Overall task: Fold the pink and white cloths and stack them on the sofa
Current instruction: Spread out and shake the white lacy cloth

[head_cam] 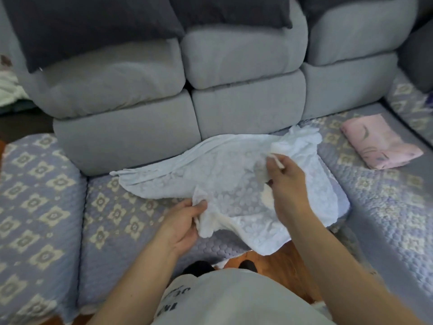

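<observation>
The white cloth (234, 181) lay spread and rumpled across the middle seat of the sofa (243, 62), its far edge running up against the base of the grey back cushions and its near right corner hanging over the front lip of the seat above the wooden floor (276, 256). The left hand (185, 224) gripped a bunched fold at the cloth's near left edge, fingers and thumb curled round the fabric. The right hand (285, 181) pinched another gathered bit of cloth further in and higher, toward the far right part of the cloth, lifting it a little off the seat. The far right corner of the cloth was crumpled into a loose heap close to the back cushions. The pink cloth (379, 141) sat folded into a flat rectangle on the right seat, well apart from the white one, with a strip of the patterned seat cover (365, 191) showing between them. To the left of the white cloth, the seat cover lay bare as far as the padded armrest (35, 207), and a band of it also showed along the near edge below the left hand. Dark cushions (93, 26) leaned on the far back of the sofa.
</observation>
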`<state>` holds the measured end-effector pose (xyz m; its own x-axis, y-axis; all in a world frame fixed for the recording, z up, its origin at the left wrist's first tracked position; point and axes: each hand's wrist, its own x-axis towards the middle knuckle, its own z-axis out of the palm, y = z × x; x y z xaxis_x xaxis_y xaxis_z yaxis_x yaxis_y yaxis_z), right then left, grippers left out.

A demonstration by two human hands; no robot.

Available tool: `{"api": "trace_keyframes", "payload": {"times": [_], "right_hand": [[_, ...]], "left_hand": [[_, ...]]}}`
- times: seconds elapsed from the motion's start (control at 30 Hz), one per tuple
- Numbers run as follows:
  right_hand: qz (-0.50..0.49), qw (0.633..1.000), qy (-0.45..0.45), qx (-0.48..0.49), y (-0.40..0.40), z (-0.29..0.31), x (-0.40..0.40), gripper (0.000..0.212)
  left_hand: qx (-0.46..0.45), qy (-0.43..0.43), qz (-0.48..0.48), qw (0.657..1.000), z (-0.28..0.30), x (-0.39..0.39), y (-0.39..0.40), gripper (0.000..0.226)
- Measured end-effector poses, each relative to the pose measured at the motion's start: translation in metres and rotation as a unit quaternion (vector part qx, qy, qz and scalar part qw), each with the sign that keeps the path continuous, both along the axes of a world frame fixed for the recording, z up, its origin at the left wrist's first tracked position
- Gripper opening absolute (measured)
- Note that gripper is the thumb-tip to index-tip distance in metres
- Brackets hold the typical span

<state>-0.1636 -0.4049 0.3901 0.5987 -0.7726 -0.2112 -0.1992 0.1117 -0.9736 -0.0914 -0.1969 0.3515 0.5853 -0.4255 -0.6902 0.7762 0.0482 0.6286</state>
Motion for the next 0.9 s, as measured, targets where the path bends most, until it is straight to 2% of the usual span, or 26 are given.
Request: {"api": "trace_keyframes", "payload": {"times": [0.07,0.13,0.2,0.27,0.37,0.5,0.57,0.67,0.8,0.9], "right_hand": [[0.054,0.998,0.013,-0.016,0.021,0.003,0.003,0.017],[0.078,0.996,0.026,-0.022,0.041,-0.002,0.005,0.015],[0.087,0.995,0.057,-0.011,0.056,-0.005,0.009,0.014],[0.070,0.993,0.091,0.007,0.065,-0.007,0.016,0.024],[0.024,0.995,0.101,-0.010,0.069,-0.007,0.025,0.043],[-0.015,0.997,0.073,-0.001,0.085,-0.006,0.039,0.055],[-0.027,0.997,0.065,0.007,0.100,-0.009,0.041,0.056],[-0.052,0.996,0.066,0.028,0.119,-0.008,0.041,0.055],[-0.109,0.992,0.062,-0.002,0.119,0.010,0.048,0.057],[-0.148,0.986,0.060,-0.047,0.119,0.021,0.051,0.042]], "left_hand": [[0.029,-0.033,0.034,0.998,0.004,-0.002,-0.008,0.023],[0.068,-0.104,0.032,0.992,0.011,-0.003,-0.009,0.025],[0.104,-0.191,-0.003,0.976,0.021,0.002,-0.006,0.028],[0.111,-0.240,-0.060,0.962,0.028,0.011,-0.001,0.030],[0.058,-0.180,-0.143,0.972,0.029,0.032,0.005,0.020],[0.003,-0.101,-0.158,0.982,0.026,0.059,0.013,0.015],[0.009,-0.078,-0.152,0.985,0.029,0.068,0.018,0.017],[0.027,-0.061,-0.141,0.988,0.038,0.074,0.022,0.031],[0.007,-0.054,-0.124,0.991,0.048,0.080,0.025,0.039],[-0.017,-0.035,-0.141,0.989,0.057,0.079,0.027,0.042]]}}
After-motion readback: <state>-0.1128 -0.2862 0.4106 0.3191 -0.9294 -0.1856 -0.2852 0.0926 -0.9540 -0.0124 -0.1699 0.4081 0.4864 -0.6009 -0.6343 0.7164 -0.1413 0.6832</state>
